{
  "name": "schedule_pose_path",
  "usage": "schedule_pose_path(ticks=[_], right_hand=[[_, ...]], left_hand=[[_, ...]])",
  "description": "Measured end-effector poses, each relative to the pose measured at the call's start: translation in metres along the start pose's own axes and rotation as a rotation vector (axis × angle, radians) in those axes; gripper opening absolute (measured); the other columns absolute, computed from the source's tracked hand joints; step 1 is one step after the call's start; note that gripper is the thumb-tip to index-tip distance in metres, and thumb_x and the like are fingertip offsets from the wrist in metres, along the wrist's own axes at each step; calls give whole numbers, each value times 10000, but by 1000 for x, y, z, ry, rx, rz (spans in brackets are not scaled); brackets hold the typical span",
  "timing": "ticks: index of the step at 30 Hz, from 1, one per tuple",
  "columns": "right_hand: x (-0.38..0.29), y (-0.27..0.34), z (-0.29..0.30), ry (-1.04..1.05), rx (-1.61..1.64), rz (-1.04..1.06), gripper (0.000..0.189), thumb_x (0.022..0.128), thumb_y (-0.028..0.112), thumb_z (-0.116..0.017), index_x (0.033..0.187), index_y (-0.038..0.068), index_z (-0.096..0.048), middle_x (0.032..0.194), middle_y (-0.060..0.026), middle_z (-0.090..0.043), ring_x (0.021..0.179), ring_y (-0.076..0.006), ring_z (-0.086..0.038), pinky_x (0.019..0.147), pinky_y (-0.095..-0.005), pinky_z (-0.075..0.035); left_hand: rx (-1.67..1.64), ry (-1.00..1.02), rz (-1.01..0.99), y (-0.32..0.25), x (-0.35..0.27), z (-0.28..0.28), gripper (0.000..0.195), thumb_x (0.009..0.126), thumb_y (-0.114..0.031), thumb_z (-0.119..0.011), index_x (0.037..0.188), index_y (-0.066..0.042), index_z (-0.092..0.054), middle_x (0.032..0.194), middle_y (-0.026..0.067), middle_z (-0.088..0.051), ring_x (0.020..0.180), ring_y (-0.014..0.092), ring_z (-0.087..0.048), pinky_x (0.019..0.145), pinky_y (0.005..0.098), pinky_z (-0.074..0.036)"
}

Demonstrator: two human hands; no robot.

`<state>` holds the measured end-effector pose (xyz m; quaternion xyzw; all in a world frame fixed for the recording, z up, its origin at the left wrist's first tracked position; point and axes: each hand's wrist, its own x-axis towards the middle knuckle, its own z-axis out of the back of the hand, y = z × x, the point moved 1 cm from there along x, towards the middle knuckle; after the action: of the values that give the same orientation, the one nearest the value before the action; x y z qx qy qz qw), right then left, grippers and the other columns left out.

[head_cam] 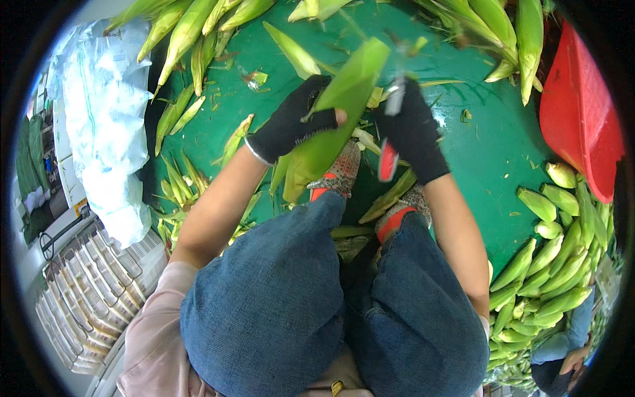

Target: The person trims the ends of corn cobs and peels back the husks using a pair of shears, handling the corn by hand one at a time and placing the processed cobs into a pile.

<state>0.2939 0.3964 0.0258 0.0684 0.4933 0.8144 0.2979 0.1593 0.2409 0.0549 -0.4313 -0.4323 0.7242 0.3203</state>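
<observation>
Upper centre, my left hand (pixel 297 119), in a black fingerless glove, is closed around an ear of corn in green husk (pixel 347 99). The ear slants, one end up to the right, the other down near my shoe. Just to its right my right hand (pixel 409 124), gloved alike, grips a tool with a red handle (pixel 388 161) and a shiny metal part; motion blur hides its exact kind. The tool and the ear look apart. Husk leaves and scraps (pixel 295 52) lie around both hands on the green floor (pixel 476 173).
Unhusked corn (pixel 186 34) lies at the upper left, more at the upper right. Trimmed ears (pixel 555 268) are heaped at right, below a red plastic container (pixel 575 114). Plastic bags (pixel 106 124) and stacked crates (pixel 94 297) stand at left. A person's arm (pixel 578 327) shows at lower right.
</observation>
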Motion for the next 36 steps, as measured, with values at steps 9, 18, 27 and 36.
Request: schedule_pose_path(ticks=[9,18,27,36], right_hand=[[-30,3,-3,291,280,-71,538,695,148,-683,1164,42,-440,935,-67,-530,809,-182,-535,720,-309,-454],[-47,10,-12,262,-61,62,638,621,251,-711,1148,34,-423,1006,-185,-538,917,-343,-551,786,-418,-458],[-33,11,-15,178,-173,52,577,609,224,-717,1089,45,-451,928,-162,-560,867,-344,-563,739,-411,-468],[-41,8,-19,198,-112,-7,558,671,241,-708,1128,37,-461,895,-119,-596,784,-222,-599,700,-326,-480]], left_hand=[[-1043,22,337,47,24,20,661,792,-512,-549,1204,-1,-476,1062,165,-597,941,268,-600,830,370,-488],[-1015,-87,254,42,47,9,599,830,-488,-521,1200,-19,-479,1091,174,-582,948,255,-600,814,373,-501],[-921,-107,333,35,37,-16,414,889,-397,-501,1133,-63,-513,989,73,-586,871,151,-576,792,277,-465],[-1114,-334,327,49,49,2,446,812,-418,-593,1090,-75,-530,1018,112,-598,921,247,-587,821,403,-477]])
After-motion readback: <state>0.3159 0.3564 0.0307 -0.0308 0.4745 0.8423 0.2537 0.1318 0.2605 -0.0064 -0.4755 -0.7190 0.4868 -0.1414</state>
